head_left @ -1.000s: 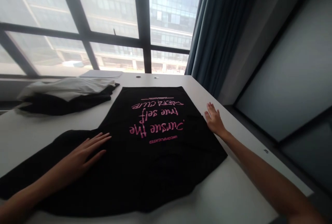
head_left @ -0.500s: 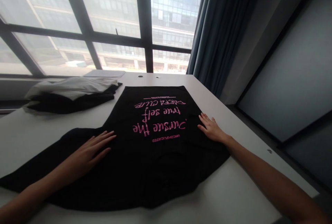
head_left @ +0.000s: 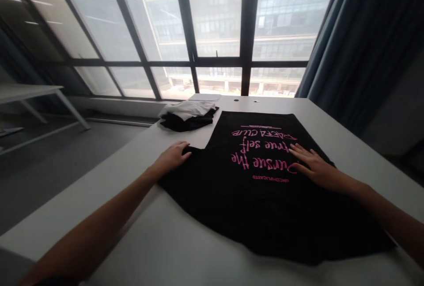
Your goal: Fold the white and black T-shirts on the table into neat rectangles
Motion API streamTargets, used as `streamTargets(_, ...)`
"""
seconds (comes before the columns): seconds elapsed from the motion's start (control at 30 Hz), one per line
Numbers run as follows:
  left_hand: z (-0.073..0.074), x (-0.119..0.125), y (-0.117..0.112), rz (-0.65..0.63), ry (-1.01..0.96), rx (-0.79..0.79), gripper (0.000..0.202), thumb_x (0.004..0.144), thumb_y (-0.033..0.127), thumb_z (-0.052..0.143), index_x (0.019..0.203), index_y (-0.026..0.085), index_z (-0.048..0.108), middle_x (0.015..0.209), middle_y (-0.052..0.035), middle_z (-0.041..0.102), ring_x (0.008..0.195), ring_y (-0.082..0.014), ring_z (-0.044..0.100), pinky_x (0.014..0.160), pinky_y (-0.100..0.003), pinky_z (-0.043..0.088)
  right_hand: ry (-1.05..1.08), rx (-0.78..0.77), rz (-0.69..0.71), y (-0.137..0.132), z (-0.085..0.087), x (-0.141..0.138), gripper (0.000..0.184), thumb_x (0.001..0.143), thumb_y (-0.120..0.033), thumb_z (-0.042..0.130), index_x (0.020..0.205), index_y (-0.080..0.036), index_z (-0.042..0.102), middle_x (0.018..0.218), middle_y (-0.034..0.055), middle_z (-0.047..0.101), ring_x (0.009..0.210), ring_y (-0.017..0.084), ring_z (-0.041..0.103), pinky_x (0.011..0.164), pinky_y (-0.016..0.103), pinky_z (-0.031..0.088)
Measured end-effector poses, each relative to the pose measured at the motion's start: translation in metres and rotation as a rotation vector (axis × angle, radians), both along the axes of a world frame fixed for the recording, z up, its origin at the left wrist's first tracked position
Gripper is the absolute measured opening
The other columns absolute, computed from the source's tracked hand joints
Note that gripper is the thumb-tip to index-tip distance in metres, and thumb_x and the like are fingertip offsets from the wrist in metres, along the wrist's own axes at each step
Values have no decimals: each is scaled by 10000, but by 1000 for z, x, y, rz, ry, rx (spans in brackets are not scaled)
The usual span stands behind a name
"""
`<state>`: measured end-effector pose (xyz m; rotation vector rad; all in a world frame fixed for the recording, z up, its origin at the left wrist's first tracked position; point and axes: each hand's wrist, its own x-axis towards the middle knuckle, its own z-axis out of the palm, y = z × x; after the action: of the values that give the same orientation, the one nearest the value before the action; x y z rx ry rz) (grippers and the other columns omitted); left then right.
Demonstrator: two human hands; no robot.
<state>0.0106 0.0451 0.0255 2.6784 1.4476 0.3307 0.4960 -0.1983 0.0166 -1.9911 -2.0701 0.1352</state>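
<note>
A black T-shirt (head_left: 265,197) with pink lettering lies spread on the white table (head_left: 185,250), its print facing me upside down. My left hand (head_left: 172,158) rests at the shirt's left sleeve edge, fingers curled down onto the cloth. My right hand (head_left: 314,166) lies flat on the shirt beside the pink lettering, fingers stretched out and apart.
A small pile of white and black clothes (head_left: 188,116) sits at the table's far left, near the window. A dark blue curtain (head_left: 364,43) hangs at the right. Another white table (head_left: 29,91) stands to the left across grey floor.
The view has swung to the left. My left hand slid out to the sleeve edge and curled its fingers. My right hand moved inward onto the lettering.
</note>
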Motion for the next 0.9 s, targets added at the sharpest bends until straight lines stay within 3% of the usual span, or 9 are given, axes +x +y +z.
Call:
streamTargets(0.1, 10, -25, 10, 187, 227, -132, 666, 895, 546, 531, 1401, 114, 559, 1434, -208, 554, 1324, -347, 521, 1102, -407, 389, 91, -77, 205, 39, 16, -54, 635, 987, -584, 416, 1521, -243, 456, 1636, 73, 296, 1527, 306, 200, 1239, 563, 161)
streamTargets(0.23, 19, -47, 12, 253, 330, -276, 697, 885, 601, 525, 1401, 134, 559, 1402, -195, 588, 1266, -330, 570, 995, -341, 447, 197, -92, 490, 93, 24, -143, 531, 968, -484, 539, 1432, -228, 575, 1560, 90, 458, 1465, 295, 375, 1224, 472, 277)
streamTargets(0.33, 22, -58, 11, 273, 328, -331, 609, 835, 584, 594, 1252, 146, 662, 1251, -161, 689, 1110, -308, 651, 860, -307, 489, 183, -80, 610, 125, 22, -207, 442, 968, -386, 554, 1342, -172, 650, 1394, 137, 620, 1302, 292, 569, 1128, 418, 415)
streamTargets(0.43, 22, -65, 12, 290, 340, -372, 532, 744, 583, 689, 1038, 141, 727, 1063, -145, 741, 935, -294, 683, 744, -301, 487, 161, -22, 658, 143, 13, -250, 325, 972, -317, 536, 1199, -183, 727, 1178, 123, 707, 1088, 268, 675, 975, 376, 507)
streamTargets(0.57, 16, -68, 18, 293, 333, -429, 454, 672, 579, 734, 796, 143, 710, 871, -121, 738, 803, -261, 669, 665, -288, 464, 161, 40, 673, 147, -7, -269, 262, 962, -269, 543, 1129, -213, 738, 1091, 85, 694, 989, 226, 682, 891, 328, 513)
streamTargets(0.73, 13, -71, 20, 240, 198, -516, 469, 622, 614, 734, 793, 180, 693, 835, -56, 727, 787, -231, 652, 647, -269, 465, 312, 115, 615, 145, -31, -266, 264, 944, -222, 554, 1138, -226, 733, 1091, 70, 681, 1007, 209, 665, 918, 320, 497)
streamTargets(0.9, 37, -66, 2, 182, -171, -680, 528, 602, 645, 782, 837, 178, 710, 845, -42, 711, 808, -231, 644, 650, -275, 485, 619, 91, 546, 154, -37, -264, 232, 929, -189, 548, 1028, -223, 755, 1030, 41, 739, 968, 203, 688, 928, 337, 503)
